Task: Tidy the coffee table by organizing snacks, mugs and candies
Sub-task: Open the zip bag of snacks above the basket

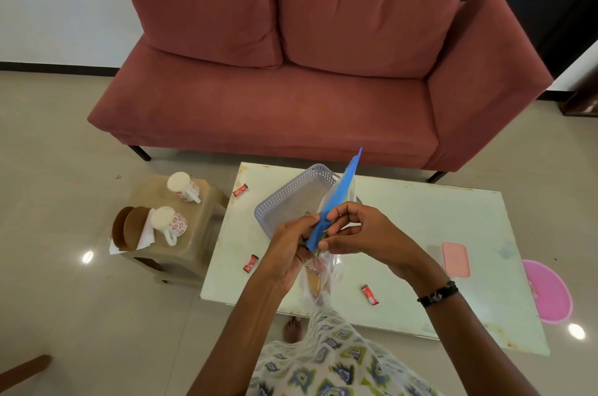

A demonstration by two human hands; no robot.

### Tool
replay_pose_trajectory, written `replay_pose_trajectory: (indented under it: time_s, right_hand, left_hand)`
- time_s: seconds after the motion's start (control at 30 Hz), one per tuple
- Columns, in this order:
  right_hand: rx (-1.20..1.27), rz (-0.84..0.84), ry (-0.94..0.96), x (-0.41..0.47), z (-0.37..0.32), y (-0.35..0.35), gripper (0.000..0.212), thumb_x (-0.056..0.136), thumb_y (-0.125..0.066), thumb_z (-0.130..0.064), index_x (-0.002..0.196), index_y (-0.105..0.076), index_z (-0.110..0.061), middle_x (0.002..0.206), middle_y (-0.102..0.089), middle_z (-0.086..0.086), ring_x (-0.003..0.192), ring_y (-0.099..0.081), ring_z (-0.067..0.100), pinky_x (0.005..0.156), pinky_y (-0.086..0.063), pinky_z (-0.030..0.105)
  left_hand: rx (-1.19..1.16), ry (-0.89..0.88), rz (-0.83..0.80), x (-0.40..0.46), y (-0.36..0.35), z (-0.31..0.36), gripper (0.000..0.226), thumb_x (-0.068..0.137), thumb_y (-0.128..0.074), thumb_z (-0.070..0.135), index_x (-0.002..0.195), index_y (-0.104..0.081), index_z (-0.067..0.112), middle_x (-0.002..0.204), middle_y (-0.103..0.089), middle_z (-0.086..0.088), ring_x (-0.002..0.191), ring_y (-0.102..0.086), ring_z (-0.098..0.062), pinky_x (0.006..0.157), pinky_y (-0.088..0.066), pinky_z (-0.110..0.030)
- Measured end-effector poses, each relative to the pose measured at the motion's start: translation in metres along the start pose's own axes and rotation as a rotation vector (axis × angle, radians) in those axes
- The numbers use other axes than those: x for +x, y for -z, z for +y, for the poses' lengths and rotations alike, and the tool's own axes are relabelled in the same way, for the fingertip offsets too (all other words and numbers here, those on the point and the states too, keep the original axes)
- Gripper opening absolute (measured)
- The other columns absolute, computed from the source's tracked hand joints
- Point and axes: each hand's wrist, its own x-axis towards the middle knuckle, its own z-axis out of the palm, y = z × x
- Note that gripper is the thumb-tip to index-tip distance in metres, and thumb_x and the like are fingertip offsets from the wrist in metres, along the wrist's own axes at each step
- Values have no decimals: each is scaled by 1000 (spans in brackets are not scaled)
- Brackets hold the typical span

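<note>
Both hands hold a snack bag (336, 201) with a blue top and a clear lower part above the white coffee table (420, 233). My left hand (291, 250) grips its left side and my right hand (352, 227) pinches the blue strip. A lavender perforated basket (291, 195) sits on the table just behind the bag. Three red wrapped candies lie on the table: one at the far left corner (240, 190), one at the left edge (250, 263), one near the front (370, 295). Two white mugs with red patterns (183, 187) (168, 222) stand on a small brown stool.
A pink lid (456, 259) lies on the table's right side. A pink mat (548, 292) is on the floor at the right. The brown stool (181, 233) also carries brown round coasters (131, 227) and white napkins. A red sofa (291, 72) stands behind the table.
</note>
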Motion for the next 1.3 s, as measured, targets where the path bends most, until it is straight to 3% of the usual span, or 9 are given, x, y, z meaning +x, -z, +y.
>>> replay_pose_trajectory:
  time_s: [0.17, 0.27, 0.37, 0.53, 0.7, 0.9, 1.03, 1.2, 1.3]
  right_hand:
    - [27, 11, -13, 1, 5, -4, 28, 76, -76, -20, 94, -58, -11, 82, -69, 6, 74, -70, 18, 71, -59, 26]
    - [128, 129, -81, 1, 13, -13, 42, 83, -64, -40, 99, -55, -2, 77, -67, 7, 66, -68, 14, 72, -61, 32]
    - [141, 273, -189, 3, 27, -24, 49, 84, -59, -51, 100, -55, -5, 76, -65, 5, 63, -66, 10, 62, -59, 25]
    - [43, 396, -186, 9, 48, -25, 19, 90, -58, -24, 85, -58, -6, 81, -65, 7, 73, -68, 18, 57, -56, 21]
    - [155, 372, -170, 8, 50, -21, 12, 85, -61, -8, 81, -66, 2, 78, -69, 13, 72, -69, 19, 56, -54, 18]
    - [344, 291, -213, 5, 45, -20, 20, 86, -61, -11, 93, -69, 6, 87, -73, 14, 77, -71, 20, 62, -57, 22]
    - [327, 299, -204, 6, 45, -20, 20, 86, -63, -11, 90, -67, 8, 83, -72, 13, 70, -71, 16, 58, -56, 19]
    - [130, 423, -93, 8, 49, -25, 13, 80, -70, -9, 81, -61, -1, 81, -69, 17, 73, -70, 22, 57, -57, 19]
    - [-54, 374, 60, 6, 54, -23, 18, 83, -63, -3, 98, -58, -11, 80, -69, 14, 75, -71, 23, 65, -60, 23]
  left_hand:
    - [226, -37, 109, 5, 2, 0, 11, 86, -61, 15, 92, -70, 13, 97, -67, -14, 92, -63, -25, 83, -55, -36]
    - [339, -134, 106, 4, -2, -3, 10, 84, -65, 12, 88, -73, 6, 82, -72, -6, 75, -69, -12, 69, -56, -20]
    - [454, -211, 172, 2, -4, -13, 8, 81, -69, 8, 86, -75, 9, 74, -74, 2, 69, -71, -10, 65, -55, -17]
    - [537, -249, 205, -4, -8, -34, 13, 77, -73, 11, 70, -75, 22, 66, -74, 3, 64, -70, -11, 63, -56, -19]
    - [361, -38, 160, -3, -4, -38, 4, 77, -74, 14, 77, -76, 11, 69, -73, -3, 64, -67, -9, 62, -52, -14]
    - [34, 282, 65, 0, 6, -39, 26, 74, -70, 27, 91, -68, 7, 84, -64, -7, 76, -59, -14, 66, -51, -19]
    - [-19, 319, 27, -1, 9, -37, 36, 63, -72, 31, 93, -65, 11, 78, -64, -1, 73, -60, -11, 70, -52, -22]
    - [-44, 292, 81, -1, 8, -39, 9, 85, -62, 21, 87, -67, 15, 74, -68, 2, 71, -61, -10, 63, -52, -20]
    - [-73, 273, 84, 1, 13, -40, 10, 84, -64, 21, 89, -69, 14, 83, -68, -2, 78, -62, -14, 68, -53, -25]
